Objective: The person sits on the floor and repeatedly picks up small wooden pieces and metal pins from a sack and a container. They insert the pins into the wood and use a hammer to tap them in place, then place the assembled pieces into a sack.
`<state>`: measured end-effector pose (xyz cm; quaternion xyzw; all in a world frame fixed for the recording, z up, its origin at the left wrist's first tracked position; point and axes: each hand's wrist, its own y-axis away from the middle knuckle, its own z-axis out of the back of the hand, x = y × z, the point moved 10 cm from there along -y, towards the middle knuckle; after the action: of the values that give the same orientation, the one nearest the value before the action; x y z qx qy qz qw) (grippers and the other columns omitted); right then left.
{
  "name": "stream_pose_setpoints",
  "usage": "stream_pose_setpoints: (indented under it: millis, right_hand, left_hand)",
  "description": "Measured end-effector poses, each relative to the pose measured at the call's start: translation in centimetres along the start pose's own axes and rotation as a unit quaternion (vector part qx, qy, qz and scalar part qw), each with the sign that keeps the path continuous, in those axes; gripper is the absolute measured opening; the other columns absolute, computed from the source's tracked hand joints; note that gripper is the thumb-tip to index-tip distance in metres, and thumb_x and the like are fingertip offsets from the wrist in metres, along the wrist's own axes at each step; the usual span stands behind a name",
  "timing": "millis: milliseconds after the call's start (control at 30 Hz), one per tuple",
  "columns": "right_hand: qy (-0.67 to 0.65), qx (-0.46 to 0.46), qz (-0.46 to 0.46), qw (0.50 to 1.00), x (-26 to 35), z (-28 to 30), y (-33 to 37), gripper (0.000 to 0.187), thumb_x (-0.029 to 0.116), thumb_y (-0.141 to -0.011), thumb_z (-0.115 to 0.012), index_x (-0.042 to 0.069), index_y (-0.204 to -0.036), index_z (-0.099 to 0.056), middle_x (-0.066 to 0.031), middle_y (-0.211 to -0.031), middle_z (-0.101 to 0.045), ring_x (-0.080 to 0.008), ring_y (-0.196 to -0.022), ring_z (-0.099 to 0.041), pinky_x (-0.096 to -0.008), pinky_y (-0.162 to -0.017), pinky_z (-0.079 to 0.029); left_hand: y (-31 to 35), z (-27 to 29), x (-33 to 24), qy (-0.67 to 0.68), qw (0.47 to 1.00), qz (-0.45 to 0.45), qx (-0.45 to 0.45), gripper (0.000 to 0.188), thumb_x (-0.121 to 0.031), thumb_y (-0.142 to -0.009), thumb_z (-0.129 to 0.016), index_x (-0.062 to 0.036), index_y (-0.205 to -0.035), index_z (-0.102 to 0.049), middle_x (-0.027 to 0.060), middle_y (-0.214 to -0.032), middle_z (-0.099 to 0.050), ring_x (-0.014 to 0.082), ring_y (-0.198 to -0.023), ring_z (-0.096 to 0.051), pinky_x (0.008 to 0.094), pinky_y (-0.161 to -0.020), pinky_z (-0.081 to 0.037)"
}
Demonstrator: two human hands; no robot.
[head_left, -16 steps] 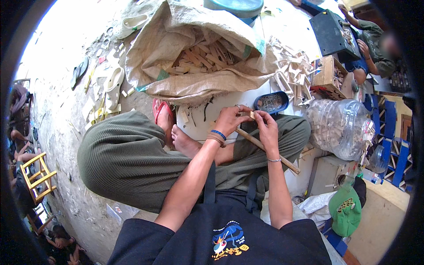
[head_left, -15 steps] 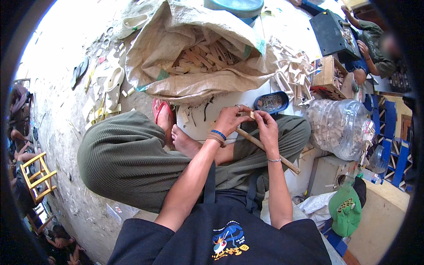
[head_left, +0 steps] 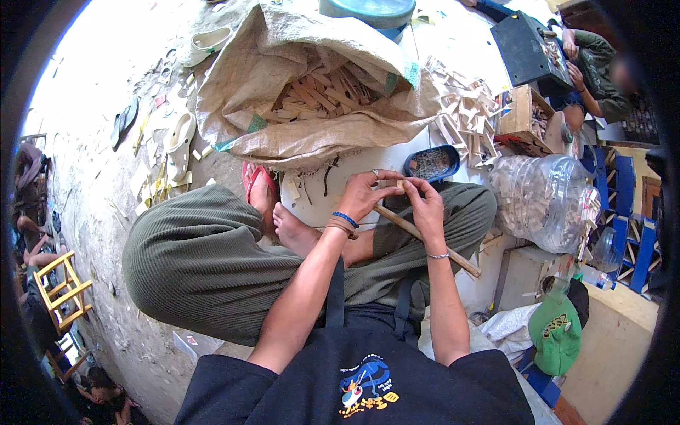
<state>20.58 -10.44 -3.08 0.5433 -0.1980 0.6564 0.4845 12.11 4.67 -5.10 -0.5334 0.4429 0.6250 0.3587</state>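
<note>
Above my lap, my left hand (head_left: 366,196) and my right hand (head_left: 428,206) meet at a small pale wooden piece (head_left: 400,185). Thumbs and fingers of both hands pinch it and hide most of it. Beneath the hands a round wooden handle (head_left: 427,239) slants across my leg; its far end is concealed by the left hand. Just beyond my fingers sits a blue oval tray (head_left: 453,173) with many thin metal nails (head_left: 428,163) in it.
A large open woven sack (head_left: 319,144) of wooden pieces (head_left: 326,93) lies ahead. More wooden pieces (head_left: 467,110) are heaped to its right, by a wooden box (head_left: 515,126) and a clear plastic jug (head_left: 542,202). Another person (head_left: 598,78) sits at the far right beside a black box (head_left: 528,53).
The whole view has shifted slightly. Both hands keep their pinch on the small wooden piece, with only slight finger movement.
</note>
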Motion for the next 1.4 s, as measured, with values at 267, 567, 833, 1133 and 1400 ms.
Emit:
stream_pose_setpoints:
  millis: [267,567,833,1133,1400]
  right_hand:
    - [0.031,0.052,0.010,0.998,0.9,-0.2,-0.3,0.027,0.024,-0.104,-0.069,-0.001,-0.113,-0.075,-0.0038,-0.095,-0.076,-0.0072,-0.087,-0.065,-0.0262,-0.080,-0.053]
    - [0.407,0.057,0.075,0.908,1.6,6.2,-8.2,0.018,0.020,-0.097,-0.071,0.008,-0.109,-0.077,-0.0172,-0.100,-0.077,-0.0321,-0.097,-0.075,-0.0416,-0.084,-0.057]
    - [0.614,0.081,0.141,0.772,-2.5,3.2,-10.4,0.026,0.031,-0.085,-0.081,0.006,-0.089,-0.074,-0.0156,-0.093,-0.076,-0.0378,-0.095,-0.073,-0.0572,-0.084,-0.052]
    - [0.593,0.136,0.090,0.789,-4.1,3.5,-11.3,0.029,0.027,-0.084,-0.080,0.003,-0.099,-0.076,-0.0182,-0.098,-0.077,-0.0390,-0.097,-0.073,-0.0497,-0.081,-0.056]
    - [0.397,0.138,0.049,0.906,-2.8,6.1,-11.4,0.026,0.025,-0.096,-0.074,0.003,-0.111,-0.075,-0.0211,-0.100,-0.076,-0.0357,-0.094,-0.074,-0.0418,-0.085,-0.056]
  left_hand:
    - [-0.3,-0.2,1.2,0.033,0.999,0.009,0.007,0.027,-0.014,-0.092,-0.082,-0.0042,-0.117,-0.080,0.0046,-0.107,-0.081,0.0095,-0.097,-0.072,0.0268,-0.086,-0.057]
    - [-0.4,-0.3,1.4,0.075,0.997,0.017,0.008,0.026,-0.011,-0.090,-0.083,-0.0054,-0.115,-0.080,0.0040,-0.109,-0.081,0.0097,-0.099,-0.072,0.0271,-0.091,-0.056]
    - [0.1,0.2,1.4,0.119,0.993,0.017,-0.022,0.026,-0.012,-0.089,-0.084,-0.0056,-0.114,-0.081,0.0059,-0.110,-0.081,0.0111,-0.101,-0.072,0.0280,-0.092,-0.056]
    - [0.1,0.0,1.1,0.086,0.996,0.016,-0.014,0.026,-0.015,-0.091,-0.082,-0.0077,-0.116,-0.081,0.0047,-0.109,-0.081,0.0110,-0.100,-0.073,0.0277,-0.091,-0.056]
    - [0.0,0.0,1.4,0.071,0.997,0.022,-0.009,0.027,-0.016,-0.091,-0.082,-0.0088,-0.117,-0.081,0.0045,-0.107,-0.081,0.0096,-0.098,-0.072,0.0274,-0.090,-0.056]
